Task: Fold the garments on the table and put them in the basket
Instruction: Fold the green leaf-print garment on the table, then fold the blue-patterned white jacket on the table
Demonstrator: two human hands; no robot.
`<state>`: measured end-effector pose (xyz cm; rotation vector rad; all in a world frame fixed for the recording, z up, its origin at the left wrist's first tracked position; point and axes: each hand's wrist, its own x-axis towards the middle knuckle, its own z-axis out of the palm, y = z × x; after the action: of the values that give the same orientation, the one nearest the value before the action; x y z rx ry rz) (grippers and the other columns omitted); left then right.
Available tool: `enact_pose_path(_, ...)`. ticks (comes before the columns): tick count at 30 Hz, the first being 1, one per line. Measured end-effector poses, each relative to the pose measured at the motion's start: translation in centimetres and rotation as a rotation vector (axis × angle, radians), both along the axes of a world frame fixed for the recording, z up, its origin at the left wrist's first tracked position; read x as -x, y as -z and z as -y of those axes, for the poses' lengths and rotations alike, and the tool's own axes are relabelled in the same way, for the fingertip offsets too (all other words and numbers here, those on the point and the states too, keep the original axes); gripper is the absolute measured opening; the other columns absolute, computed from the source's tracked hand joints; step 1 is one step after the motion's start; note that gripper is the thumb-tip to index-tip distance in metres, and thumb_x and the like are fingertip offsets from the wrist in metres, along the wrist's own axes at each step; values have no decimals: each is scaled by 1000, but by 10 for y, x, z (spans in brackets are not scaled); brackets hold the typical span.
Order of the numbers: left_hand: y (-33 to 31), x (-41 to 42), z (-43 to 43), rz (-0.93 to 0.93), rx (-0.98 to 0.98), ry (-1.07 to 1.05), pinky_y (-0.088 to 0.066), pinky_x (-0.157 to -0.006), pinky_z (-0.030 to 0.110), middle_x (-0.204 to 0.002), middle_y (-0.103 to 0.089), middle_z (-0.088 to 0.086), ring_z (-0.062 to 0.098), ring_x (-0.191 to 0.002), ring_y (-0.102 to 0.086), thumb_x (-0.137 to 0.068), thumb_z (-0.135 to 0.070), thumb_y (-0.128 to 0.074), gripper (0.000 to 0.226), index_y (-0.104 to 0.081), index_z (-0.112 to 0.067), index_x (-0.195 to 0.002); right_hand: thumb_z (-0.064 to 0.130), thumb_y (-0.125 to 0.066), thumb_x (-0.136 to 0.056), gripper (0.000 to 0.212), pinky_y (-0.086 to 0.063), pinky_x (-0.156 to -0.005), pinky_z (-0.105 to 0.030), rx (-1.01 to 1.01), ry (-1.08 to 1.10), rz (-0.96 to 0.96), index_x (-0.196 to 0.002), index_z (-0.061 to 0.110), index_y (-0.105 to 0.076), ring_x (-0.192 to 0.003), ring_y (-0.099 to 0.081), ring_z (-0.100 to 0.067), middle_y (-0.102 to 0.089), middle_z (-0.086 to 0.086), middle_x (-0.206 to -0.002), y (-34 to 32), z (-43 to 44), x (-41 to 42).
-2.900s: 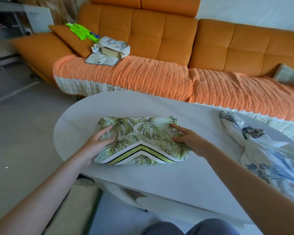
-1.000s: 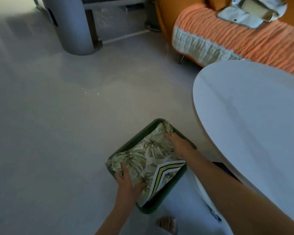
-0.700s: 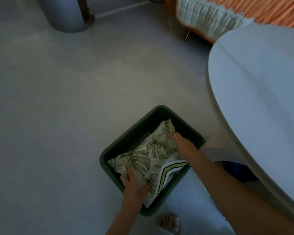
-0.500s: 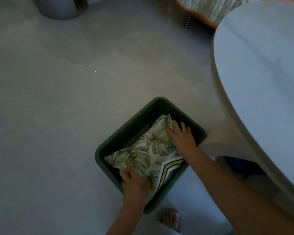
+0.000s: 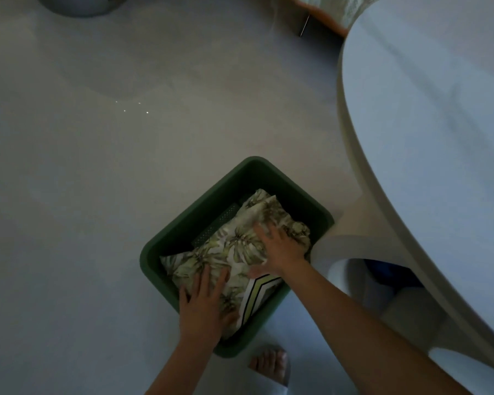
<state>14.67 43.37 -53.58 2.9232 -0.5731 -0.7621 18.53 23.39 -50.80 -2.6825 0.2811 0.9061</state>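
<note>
Garment (image 5: 231, 249): folded leaf-print piece, lying inside basket (image 5: 183, 223); striped band toward the near corner.
Basket: dark green, on floor (image 5: 126, 166) — just beside table (image 5: 425, 109) edge.
Left hand (image 5: 201, 309): flat on near end, fingers straight, clutching nothing.
Right hand (image 5: 280, 249): palm down on right side, fingers spread — pressing only.
Foot (image 5: 270, 363): bare, by basket's near corner.

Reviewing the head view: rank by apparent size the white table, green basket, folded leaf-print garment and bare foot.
1. white table, though the frame crops it
2. green basket
3. folded leaf-print garment, lying inside the basket
4. bare foot
</note>
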Motion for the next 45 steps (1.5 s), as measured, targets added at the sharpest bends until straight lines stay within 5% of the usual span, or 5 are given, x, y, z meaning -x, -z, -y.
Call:
enact_pose_path(6, 2, -8, 8, -105, -149, 74, 0, -114, 52, -158, 14, 4, 25, -146, -2, -82, -72, -38, 91, 20, -39, -143, 63, -68, -69, 116, -13, -114, -46, 100, -18, 9, -148, 31, 11, -143, -5, -32, 6, -9, -157, 15, -3, 0)
enact_pose_path(13, -35, -44, 15, -254, -76, 14, -22, -113, 41, -150, -30, 2, 23, -137, -28, -89, -53, -47, 64, -28, -29, -144, 54, -65, -78, 104, 3, -115, -44, -10, 108, 98, -150, 23, 3, -144, 6, -30, 11, -9, -157, -19, -17, 5)
enact_pose_path(17, -108, -65, 15, -210, 142, -70, -42, -94, 22, -122, -59, 1, 15, -109, -56, -99, -26, -40, 30, -58, -19, -122, 31, -60, -89, 63, -25, -113, -36, -210, 270, 138, -142, 10, -34, -135, -30, -30, -28, -15, -148, -88, -31, 3)
enact_pose_path(32, -440, 9, 91, 60, 270, 280, -48, -91, 28, -113, -61, 0, 17, -101, -60, -87, -19, -59, 18, -64, -20, -104, 23, -68, -83, 60, -36, -106, -38, -74, 405, 365, -137, 15, -42, -126, -43, -26, -45, -6, -139, -438, 9, 177)
enact_pose_path(45, -434, 265, 293, -88, 420, 926, -39, -93, 23, -130, -53, -2, 15, -117, -53, -92, -24, -53, 37, -51, -24, -129, 37, -66, -81, 60, -43, -97, -37, 310, 1208, 382, -133, 15, -45, -120, -47, -27, -43, -8, -136, -416, 178, 493)
